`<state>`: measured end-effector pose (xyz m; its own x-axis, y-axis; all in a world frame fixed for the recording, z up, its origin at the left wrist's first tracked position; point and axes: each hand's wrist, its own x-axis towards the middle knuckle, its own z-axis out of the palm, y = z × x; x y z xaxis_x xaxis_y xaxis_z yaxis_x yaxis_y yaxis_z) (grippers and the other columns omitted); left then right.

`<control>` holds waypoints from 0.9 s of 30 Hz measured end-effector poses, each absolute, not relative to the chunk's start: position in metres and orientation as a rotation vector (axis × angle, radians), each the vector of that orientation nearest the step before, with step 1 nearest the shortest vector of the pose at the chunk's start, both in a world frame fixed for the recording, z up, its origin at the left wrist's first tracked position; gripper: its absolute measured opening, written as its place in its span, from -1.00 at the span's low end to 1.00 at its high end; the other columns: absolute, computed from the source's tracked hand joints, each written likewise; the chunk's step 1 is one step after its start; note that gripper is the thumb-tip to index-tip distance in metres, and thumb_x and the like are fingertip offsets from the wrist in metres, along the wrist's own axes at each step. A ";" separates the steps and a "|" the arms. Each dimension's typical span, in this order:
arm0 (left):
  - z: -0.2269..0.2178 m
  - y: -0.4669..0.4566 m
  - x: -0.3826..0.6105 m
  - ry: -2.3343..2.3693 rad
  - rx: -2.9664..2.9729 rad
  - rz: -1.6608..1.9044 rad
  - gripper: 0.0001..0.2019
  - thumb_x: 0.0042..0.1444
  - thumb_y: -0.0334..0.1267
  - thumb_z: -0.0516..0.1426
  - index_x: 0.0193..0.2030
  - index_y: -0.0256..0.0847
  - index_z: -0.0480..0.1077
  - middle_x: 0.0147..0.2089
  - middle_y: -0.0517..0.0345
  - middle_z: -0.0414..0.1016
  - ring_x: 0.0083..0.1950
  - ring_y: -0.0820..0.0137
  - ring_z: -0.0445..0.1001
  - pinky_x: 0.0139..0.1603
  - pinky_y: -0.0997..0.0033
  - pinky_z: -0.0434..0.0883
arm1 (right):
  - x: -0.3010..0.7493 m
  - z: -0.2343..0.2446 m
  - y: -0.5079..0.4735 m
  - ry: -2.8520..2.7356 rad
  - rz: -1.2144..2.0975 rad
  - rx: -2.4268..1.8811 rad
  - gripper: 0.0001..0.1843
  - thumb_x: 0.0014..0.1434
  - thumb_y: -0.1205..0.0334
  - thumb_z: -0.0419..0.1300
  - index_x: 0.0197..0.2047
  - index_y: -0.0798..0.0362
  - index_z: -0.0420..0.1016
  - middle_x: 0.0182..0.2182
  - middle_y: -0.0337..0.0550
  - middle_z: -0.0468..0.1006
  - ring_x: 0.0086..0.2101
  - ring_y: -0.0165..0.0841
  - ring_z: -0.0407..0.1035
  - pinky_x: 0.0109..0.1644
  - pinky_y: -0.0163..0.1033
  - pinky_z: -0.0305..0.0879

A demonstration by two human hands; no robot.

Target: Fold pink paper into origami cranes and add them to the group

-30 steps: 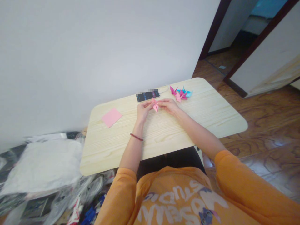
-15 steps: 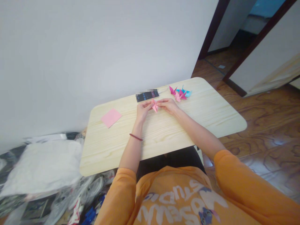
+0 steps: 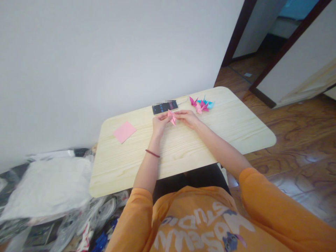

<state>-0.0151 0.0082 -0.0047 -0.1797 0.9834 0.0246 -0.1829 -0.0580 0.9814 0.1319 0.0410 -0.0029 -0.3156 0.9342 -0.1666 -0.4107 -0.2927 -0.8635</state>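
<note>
Between my hands is a small piece of folded pink origami paper, narrow and pointed at its top and bottom. My left hand pinches its left side between thumb and fingers. From the right, my right hand grips the other edge with its fingertips. Both hands are held over the wooden table, and the fingers hide part of the folds. Just behind them lies a phone with its screen lit.
A flat pink paper square lies on the table's left. Several folded paper cranes in pink, magenta and blue cluster at the back right. The wall borders the table's far side. A white bag and clutter sit at the lower left.
The folded pink paper has turned slightly, and its top point now stands out more clearly to the left. My fingers have shifted a little on it; the other things stay put.
</note>
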 end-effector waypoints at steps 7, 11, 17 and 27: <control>-0.008 0.013 -0.014 1.260 0.975 1.589 -0.71 -0.33 -0.24 0.37 -0.37 -0.26 0.55 -0.35 0.05 0.62 -0.30 0.33 0.57 -0.12 0.28 0.49 | 0.127 -0.005 0.037 -0.863 1.771 -0.840 -0.71 -0.29 0.44 0.44 -0.44 0.09 0.49 -0.53 -0.27 0.57 -0.44 -0.48 0.44 -0.22 -0.33 0.40; -0.006 0.013 -0.013 1.280 0.991 1.619 -0.73 -0.31 -0.25 0.37 -0.38 -0.25 0.55 -0.36 0.06 0.61 -0.30 0.33 0.57 -0.12 0.29 0.49 | 0.126 -0.003 0.035 -0.879 1.811 -0.883 -0.73 -0.26 0.39 0.46 -0.49 0.09 0.45 -0.53 -0.26 0.57 -0.45 -0.48 0.44 -0.26 -0.34 0.40; -0.006 0.012 -0.011 1.271 0.992 1.628 -0.75 -0.29 -0.27 0.37 -0.37 -0.25 0.55 -0.34 0.04 0.61 -0.23 0.28 0.58 -0.05 0.24 0.47 | 0.127 0.004 0.030 -0.913 1.830 -0.920 -0.81 -0.19 0.40 0.42 -0.52 0.12 0.47 -0.55 -0.25 0.55 -0.49 -0.50 0.41 -0.26 -0.36 0.38; -0.003 0.010 -0.009 1.277 0.947 1.649 -0.74 -0.31 -0.27 0.38 -0.39 -0.24 0.55 -0.33 0.04 0.62 -0.24 0.30 0.58 -0.03 0.24 0.47 | 0.125 0.005 0.026 -0.899 1.865 -0.930 -0.81 -0.23 0.51 0.41 -0.55 0.14 0.48 -0.59 -0.26 0.53 -0.51 -0.52 0.41 -0.32 -0.41 0.36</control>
